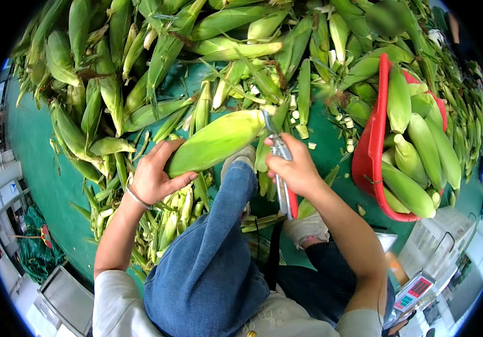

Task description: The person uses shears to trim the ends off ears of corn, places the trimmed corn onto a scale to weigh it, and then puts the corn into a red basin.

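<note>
An ear of corn in its green husk (216, 141) lies tilted across the middle, its base up to the right. Around its lower left end my left hand (157, 175) is closed, with a bangle at the wrist. My right hand (294, 164) grips pruning shears (282, 168) with silver and red handles. Their blades touch or nearly touch the stalk end of the ear; the exact contact cannot be told. Cut stalk pieces (349, 122) and loose husk leaves are scattered on the green floor beyond my hands.
Unpeeled corn (229, 21) is heaped across the far side and left. A red basket (379, 139) at the right holds several trimmed ears. Stripped husks (170, 227) lie beside my left leg. A digital scale (414, 290) and a white crate (435, 236) stand lower right.
</note>
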`<act>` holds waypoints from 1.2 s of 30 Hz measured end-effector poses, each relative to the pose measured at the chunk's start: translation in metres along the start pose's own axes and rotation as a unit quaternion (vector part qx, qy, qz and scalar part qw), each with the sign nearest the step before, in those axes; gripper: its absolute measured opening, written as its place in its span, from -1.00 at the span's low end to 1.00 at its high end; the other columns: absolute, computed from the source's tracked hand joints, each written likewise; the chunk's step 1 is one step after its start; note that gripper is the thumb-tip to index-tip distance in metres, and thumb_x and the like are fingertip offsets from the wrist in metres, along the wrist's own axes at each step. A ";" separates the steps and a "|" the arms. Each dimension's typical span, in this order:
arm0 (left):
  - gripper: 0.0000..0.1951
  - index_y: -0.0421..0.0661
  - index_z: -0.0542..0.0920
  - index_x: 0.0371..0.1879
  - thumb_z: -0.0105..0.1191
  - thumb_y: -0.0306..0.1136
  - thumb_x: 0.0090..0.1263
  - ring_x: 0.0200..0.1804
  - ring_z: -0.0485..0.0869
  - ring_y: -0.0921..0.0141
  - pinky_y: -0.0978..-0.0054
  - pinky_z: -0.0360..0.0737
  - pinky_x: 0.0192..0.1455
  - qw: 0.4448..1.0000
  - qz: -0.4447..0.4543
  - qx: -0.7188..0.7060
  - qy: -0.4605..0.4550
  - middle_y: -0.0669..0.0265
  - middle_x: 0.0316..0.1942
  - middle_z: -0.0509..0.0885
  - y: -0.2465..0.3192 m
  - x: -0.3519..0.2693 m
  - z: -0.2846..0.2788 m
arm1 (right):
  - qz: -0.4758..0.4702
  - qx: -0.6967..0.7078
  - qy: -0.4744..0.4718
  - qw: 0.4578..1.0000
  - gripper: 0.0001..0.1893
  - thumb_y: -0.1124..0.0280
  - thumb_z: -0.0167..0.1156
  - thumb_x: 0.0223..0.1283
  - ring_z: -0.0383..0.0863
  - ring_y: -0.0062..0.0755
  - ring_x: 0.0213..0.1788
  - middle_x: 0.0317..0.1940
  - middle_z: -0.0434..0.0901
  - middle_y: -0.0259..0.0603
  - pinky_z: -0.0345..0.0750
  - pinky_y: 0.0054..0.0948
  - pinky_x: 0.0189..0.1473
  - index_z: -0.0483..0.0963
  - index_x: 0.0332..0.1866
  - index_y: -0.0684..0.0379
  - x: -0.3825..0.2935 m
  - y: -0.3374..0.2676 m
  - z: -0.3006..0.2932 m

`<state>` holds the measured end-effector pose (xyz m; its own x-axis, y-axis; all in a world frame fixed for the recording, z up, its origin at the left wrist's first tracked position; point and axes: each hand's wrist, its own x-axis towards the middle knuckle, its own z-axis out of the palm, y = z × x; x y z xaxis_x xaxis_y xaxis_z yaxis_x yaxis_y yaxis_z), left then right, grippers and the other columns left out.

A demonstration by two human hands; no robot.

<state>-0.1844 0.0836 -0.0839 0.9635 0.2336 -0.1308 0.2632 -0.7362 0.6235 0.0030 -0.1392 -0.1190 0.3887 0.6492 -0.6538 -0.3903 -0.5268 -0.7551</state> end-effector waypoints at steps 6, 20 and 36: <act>-0.32 -0.20 0.48 0.03 0.34 0.00 -0.02 -0.28 0.60 0.14 0.31 0.55 -0.23 0.994 0.102 0.001 -0.050 0.13 -0.25 0.58 -0.003 0.008 -0.028 | 0.040 0.299 -0.145 0.942 -0.42 0.13 0.26 0.09 0.57 -0.39 -0.21 -0.12 0.54 -0.09 0.56 -0.44 -0.24 0.31 0.14 0.25 0.009 0.012 -0.039; -0.47 -0.13 0.49 -0.04 -0.32 0.11 0.47 -0.26 0.55 0.46 0.51 0.51 -0.14 0.649 -0.250 -0.710 0.111 0.29 -0.25 0.61 0.021 0.118 0.046 | -0.150 0.038 -0.027 0.988 -0.41 0.37 0.35 -0.09 0.50 -0.46 -0.16 -0.17 0.49 -0.22 0.46 -0.45 -0.08 0.28 0.09 0.29 0.003 -0.001 0.014; -0.56 -0.23 0.53 -0.10 0.07 -0.06 0.28 -0.23 0.61 0.29 0.40 0.51 -0.15 0.975 -0.046 -0.208 -0.061 0.11 -0.31 0.62 0.022 0.100 0.027 | -0.184 -0.203 0.056 0.960 -0.55 0.53 0.14 -0.15 0.59 -0.06 -0.36 -0.39 0.53 -0.03 0.51 -0.25 -0.26 0.34 -0.02 0.30 -0.010 -0.026 -0.008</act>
<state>-0.0812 0.0735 -0.1044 0.9418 0.1905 -0.2768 0.3313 -0.3889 0.8596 0.0156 -0.1366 -0.0934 0.5337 0.7816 -0.3229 0.1395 -0.4579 -0.8780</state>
